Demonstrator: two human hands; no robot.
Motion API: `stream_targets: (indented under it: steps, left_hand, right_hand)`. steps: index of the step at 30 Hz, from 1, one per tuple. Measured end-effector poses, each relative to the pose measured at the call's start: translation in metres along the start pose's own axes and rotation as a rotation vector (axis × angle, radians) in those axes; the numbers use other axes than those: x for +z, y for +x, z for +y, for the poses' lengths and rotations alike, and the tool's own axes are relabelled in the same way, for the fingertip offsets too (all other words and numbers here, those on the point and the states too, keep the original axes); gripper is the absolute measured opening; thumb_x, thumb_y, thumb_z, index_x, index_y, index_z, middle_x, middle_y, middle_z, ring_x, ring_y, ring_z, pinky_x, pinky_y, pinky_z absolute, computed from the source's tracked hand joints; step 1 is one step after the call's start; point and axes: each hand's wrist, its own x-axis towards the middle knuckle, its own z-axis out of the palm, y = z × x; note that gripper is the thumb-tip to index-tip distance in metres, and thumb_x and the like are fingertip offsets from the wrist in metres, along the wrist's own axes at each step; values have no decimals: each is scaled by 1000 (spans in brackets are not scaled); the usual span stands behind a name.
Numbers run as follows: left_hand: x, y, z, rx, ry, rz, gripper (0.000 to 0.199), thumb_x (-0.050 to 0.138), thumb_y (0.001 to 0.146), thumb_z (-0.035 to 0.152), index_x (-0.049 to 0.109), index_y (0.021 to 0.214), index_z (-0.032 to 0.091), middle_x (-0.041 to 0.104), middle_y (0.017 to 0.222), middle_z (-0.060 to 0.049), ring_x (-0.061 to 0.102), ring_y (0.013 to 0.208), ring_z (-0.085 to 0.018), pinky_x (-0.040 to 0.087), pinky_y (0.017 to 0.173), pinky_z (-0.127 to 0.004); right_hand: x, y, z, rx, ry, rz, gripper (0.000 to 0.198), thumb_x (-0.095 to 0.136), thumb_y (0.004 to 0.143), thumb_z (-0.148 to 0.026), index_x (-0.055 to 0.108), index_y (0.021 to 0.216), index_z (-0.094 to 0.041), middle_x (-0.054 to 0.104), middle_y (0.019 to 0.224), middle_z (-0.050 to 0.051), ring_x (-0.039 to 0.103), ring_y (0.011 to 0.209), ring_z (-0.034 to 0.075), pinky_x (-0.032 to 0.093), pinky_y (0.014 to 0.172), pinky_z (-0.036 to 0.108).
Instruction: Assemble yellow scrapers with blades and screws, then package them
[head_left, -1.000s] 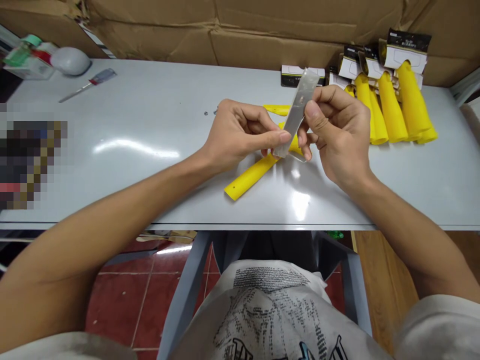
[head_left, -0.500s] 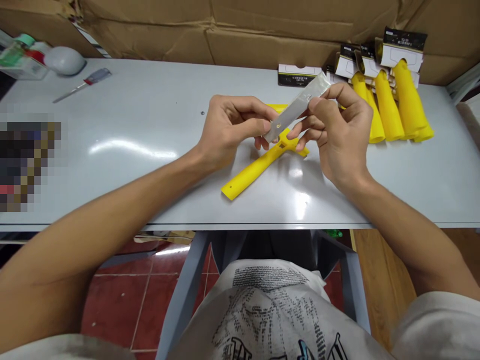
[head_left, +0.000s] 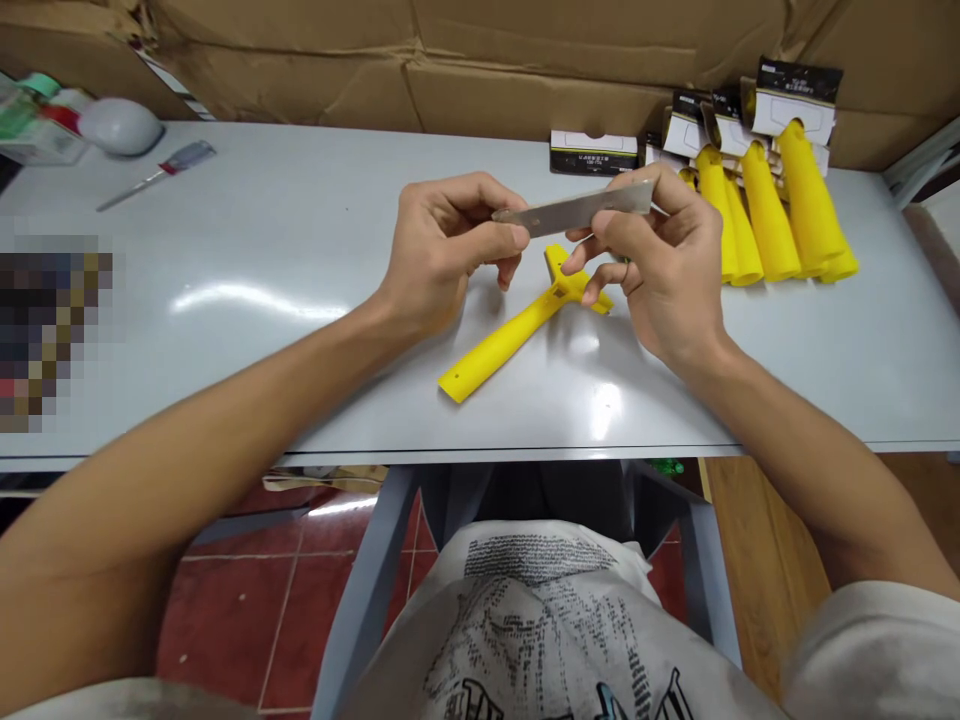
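A flat metal scraper blade [head_left: 566, 214] with small holes is held up between both hands, above the table. My left hand [head_left: 439, 250] pinches its left end between thumb and fingers. My right hand [head_left: 671, 265] grips it near the right end, thumb on the face towards me and the lower fingers curled loosely. Beneath the hands, a yellow T-shaped plastic scraper handle [head_left: 499, 345] lies on the table, its crosspiece pointing away from me and close to my right fingertips.
Several yellow scraper handles [head_left: 810, 205] with black-and-white cards lie at the back right. A small black-and-white box [head_left: 592, 152] sits beside them against the cardboard [head_left: 495, 95]. A screwdriver [head_left: 161, 172] and a rounded white object [head_left: 120, 126] are at the back left.
The blade has turned from a steep slant to nearly level, its right end coming down. Both hands have shifted slightly left, still holding it. The yellow handle stays on the table.
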Motion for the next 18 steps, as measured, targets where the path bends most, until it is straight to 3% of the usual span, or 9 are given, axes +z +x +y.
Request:
stream_targets:
  steps: [4,9,11,13,15,18]
  left_hand:
    - [-6,2,5,-20,-73,-6,48,109,91,63,75,89,30,60,71,6,55,57,-11,47,48,-32]
    - [-3,3,19,90,108,5,55,107,97,68,73,84,28,61,69,7,50,55,-8,40,50,-30]
    - [3,0,29,57,200,6,56,107,97,69,74,80,27,64,69,5,50,54,-9,38,51,-32]
    - [9,-5,41,-41,268,7,54,104,96,71,75,84,27,72,77,2,57,60,-12,42,55,-34]
    - [16,-11,51,-144,381,-20,53,105,91,70,77,105,28,77,86,1,64,68,-16,48,62,-35]
    - [29,-24,64,-292,725,-159,75,103,87,50,68,149,27,81,103,1,73,80,-21,53,74,-37]
  right_hand:
    - [-8,5,-8,10,-91,-25,62,113,82,-65,66,91,-26,81,94,3,82,85,22,62,56,33]
    - [-20,10,-17,32,-492,-275,36,109,84,-43,82,77,-21,83,84,8,74,76,21,65,71,38]
    - [-23,12,-17,6,-543,-341,24,105,85,-35,86,86,-20,84,86,5,75,78,20,63,76,37]
    - [-27,15,-17,4,-506,-381,26,101,86,-31,87,105,-21,84,88,3,77,79,20,62,76,36]
    - [-35,19,-18,19,-481,-357,45,99,86,-26,84,128,-23,84,88,0,78,80,20,62,76,35]
    - [-54,29,-18,61,-494,-270,72,103,82,-22,77,149,-27,81,84,-2,77,78,21,61,73,35]
